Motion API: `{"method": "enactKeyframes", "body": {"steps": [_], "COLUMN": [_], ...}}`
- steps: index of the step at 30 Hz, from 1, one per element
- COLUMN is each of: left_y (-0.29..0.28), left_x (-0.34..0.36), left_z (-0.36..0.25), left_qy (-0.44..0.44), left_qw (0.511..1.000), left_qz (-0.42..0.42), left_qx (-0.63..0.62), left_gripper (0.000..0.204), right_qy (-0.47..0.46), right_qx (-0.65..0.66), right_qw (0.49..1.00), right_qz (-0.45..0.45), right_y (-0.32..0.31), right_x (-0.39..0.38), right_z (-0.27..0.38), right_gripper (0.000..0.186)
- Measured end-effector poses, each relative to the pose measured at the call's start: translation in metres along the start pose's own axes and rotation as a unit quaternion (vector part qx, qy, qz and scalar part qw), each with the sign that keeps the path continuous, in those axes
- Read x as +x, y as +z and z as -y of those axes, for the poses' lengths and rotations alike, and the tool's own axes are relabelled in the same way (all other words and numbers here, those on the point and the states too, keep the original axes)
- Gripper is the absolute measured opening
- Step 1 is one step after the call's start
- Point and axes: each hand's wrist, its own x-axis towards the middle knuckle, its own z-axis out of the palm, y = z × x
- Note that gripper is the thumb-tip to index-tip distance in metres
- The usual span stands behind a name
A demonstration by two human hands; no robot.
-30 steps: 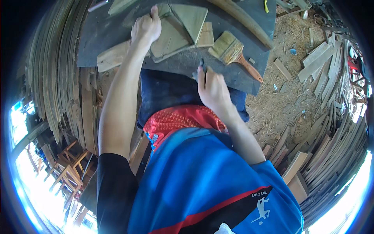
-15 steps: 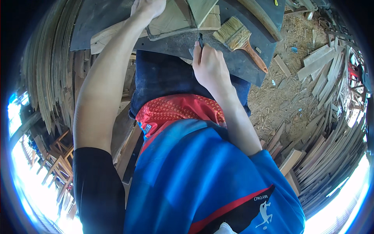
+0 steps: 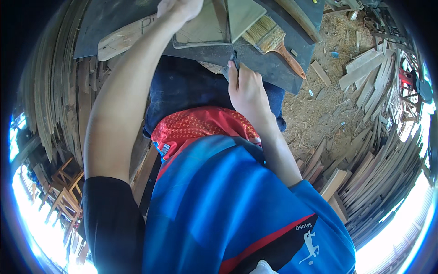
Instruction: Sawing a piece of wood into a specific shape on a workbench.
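The left hand is cut off by the picture's top edge, so whether its fingers are clenched cannot be told; it presses on a flat, pale wooden panel lying on the dark grey board across the lap. The right hand is closed around a small dark piece, mostly hidden, at the board's near edge. Just beside lies 1 wooden-handled paintbrush with pale bristles.
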Motion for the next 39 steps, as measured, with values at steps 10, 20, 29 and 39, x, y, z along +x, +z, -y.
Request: {"method": "enactKeyframes", "body": {"steps": [10,20,29,39], "left_y": [-0.01,0.008,-0.005,-0.013], "left_x": [-0.002,0.025,0.028,0.017], "left_z": [-0.012,0.001,-0.023,-0.037], "left_qy": [0.018,0.029,-0.068,-0.069], "left_qw": [0.999,0.993,0.992,0.994], "left_qz": [0.028,-0.021,-0.067,-0.02], "left_qx": [-0.006,-0.109,-0.087,-0.084], "left_gripper": [0.054,0.075,0.067,0.065], "right_qy": [-0.076,-0.043,-0.076,-0.177], "right_qx": [-0.002,-0.001,-0.077,-0.114], "right_qw": [0.996,0.998,0.99,0.971], "right_qz": [-0.046,-0.047,-0.092,-0.114], "right_y": [0.002,0.0,0.019,0.015], "right_x": [0.02,0.041,0.036,0.043], "right_z": [-0.008,-0.006,-0.012,-0.034], "right_gripper": [0.036,0.04,0.042,0.03]}}
